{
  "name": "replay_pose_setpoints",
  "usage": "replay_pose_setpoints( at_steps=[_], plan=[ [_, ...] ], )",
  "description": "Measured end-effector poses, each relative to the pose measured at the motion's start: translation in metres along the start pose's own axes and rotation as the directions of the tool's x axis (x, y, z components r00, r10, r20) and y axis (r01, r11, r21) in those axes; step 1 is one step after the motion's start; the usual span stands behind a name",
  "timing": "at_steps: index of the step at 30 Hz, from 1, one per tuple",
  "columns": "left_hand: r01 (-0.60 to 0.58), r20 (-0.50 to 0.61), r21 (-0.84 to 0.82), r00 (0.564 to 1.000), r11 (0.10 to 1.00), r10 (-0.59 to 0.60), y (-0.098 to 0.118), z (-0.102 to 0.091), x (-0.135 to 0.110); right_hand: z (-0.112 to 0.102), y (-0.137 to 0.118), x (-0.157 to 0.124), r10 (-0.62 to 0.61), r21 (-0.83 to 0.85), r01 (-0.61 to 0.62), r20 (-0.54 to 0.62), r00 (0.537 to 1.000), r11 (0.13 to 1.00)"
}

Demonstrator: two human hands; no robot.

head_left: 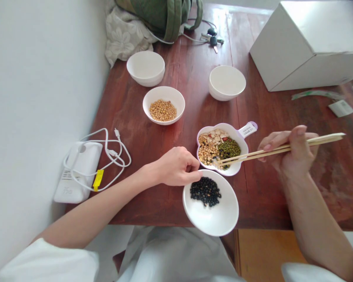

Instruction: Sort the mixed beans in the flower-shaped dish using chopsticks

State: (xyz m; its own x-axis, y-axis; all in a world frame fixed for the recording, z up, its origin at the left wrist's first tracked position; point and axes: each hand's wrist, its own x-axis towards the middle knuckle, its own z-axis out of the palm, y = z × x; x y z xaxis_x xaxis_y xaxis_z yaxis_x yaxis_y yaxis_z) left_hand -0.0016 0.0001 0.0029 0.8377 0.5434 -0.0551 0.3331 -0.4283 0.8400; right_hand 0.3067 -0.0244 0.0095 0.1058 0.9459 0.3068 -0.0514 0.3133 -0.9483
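Note:
My left hand (pixel 179 166) pinches the rim of a white bowl (pixel 214 221) at the table's near edge, tilted toward me. Black beans (pixel 206 192) lie in that bowl. Just beyond it is a flower-shaped white dish (pixel 242 147) with a lilac rim and a labelled handle. It holds green mung beans (pixel 229 149), yellow soybeans (pixel 207 150), pale flat seeds and a few dark beans. My right hand (pixel 297 152) is closed around a pair of wooden chopsticks (pixel 326 138), their tips down in the dish's near side. Whether the tips grip a bean, I cannot tell.
Farther back stand a bowl of soybeans (pixel 164 91) and two white bowls, one at left (pixel 145 68) and one at right (pixel 227 82). A power bank (pixel 79 172) with a white cable lies left. Behind are a green bag (pixel 164 15), keys (pixel 213 41) and a white box (pixel 285 51).

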Motion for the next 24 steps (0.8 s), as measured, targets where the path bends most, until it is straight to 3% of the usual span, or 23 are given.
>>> replay_pose_setpoints(
  at_steps=[6,11,24],
  plan=[
    [-0.004,-0.009,-0.003,1.0,1.0,0.004,0.0,0.0,0.0,-0.002,-0.001,0.0,-0.056,0.001,0.056,-0.003,0.998,0.998],
    [-0.003,-0.002,0.0,1.0,1.0,0.003,0.001,0.0,0.0,-0.002,0.001,-0.002,0.016,-0.076,-0.01,0.069,0.998,0.997],
    [-0.005,-0.008,-0.008,1.0,1.0,0.005,0.001,0.001,0.0,-0.008,0.011,-0.005,0.023,-0.121,-0.006,0.14,0.99,0.993]
  ],
)
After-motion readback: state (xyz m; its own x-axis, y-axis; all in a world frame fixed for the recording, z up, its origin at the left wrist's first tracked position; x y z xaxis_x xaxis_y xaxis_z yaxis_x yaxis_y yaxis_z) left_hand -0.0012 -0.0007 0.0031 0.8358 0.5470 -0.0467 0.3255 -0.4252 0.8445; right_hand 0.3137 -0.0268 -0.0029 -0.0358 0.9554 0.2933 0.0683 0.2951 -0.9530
